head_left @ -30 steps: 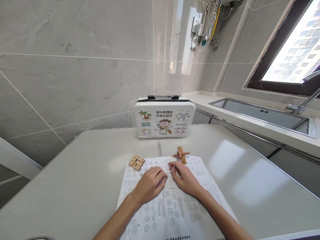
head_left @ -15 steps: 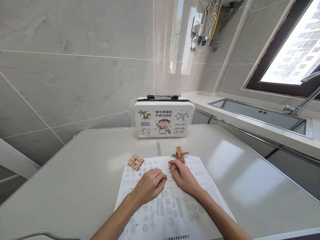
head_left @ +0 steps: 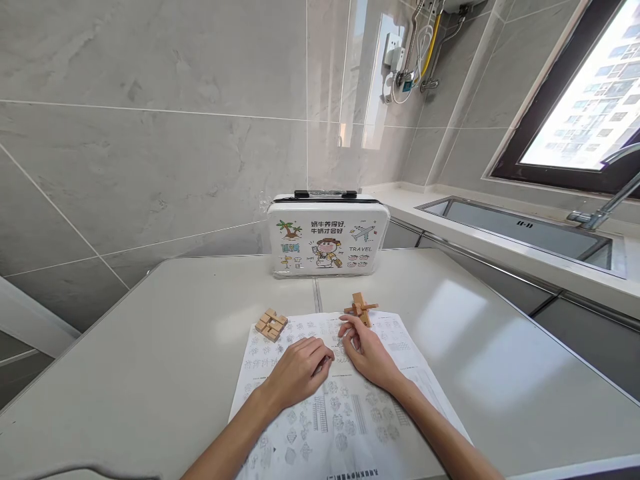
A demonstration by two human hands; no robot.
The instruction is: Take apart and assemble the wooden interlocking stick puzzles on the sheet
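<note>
Sheet (head_left: 345, 433) lies flat on the table (head_left: 140, 373), under and around both sets of fingers, and I read its long axis as running from my near edge away past the fingertips. Its bold heading sits at the near end and reads upside down from here, so the top of the print points back toward me.

My left hand (head_left: 305, 363) is palm down on the sheet, forearm slanting in from the near left, fingers pressed together and curled inward to the right; I cannot tell whether the thumb meets them underneath. My right hand (head_left: 369, 350) comes in from the near right and rests on its outer side, index finger arched with its tip turned left, thumb bent below it, a gap showing between the two. I cannot make out its other fingers well. The two hands are near each other but apart.

Just beyond the right index finger is the cross (head_left: 358, 309), its broad bar pointing away and a little left, its thin stick lying crosswise; I cannot tell if the finger touches it. Beyond and left of the left fingers, at the sheet's far corner, the square (head_left: 271, 325) sits askew. Farther ahead of all the fingertips, the case (head_left: 329, 243) stands upright.
</note>
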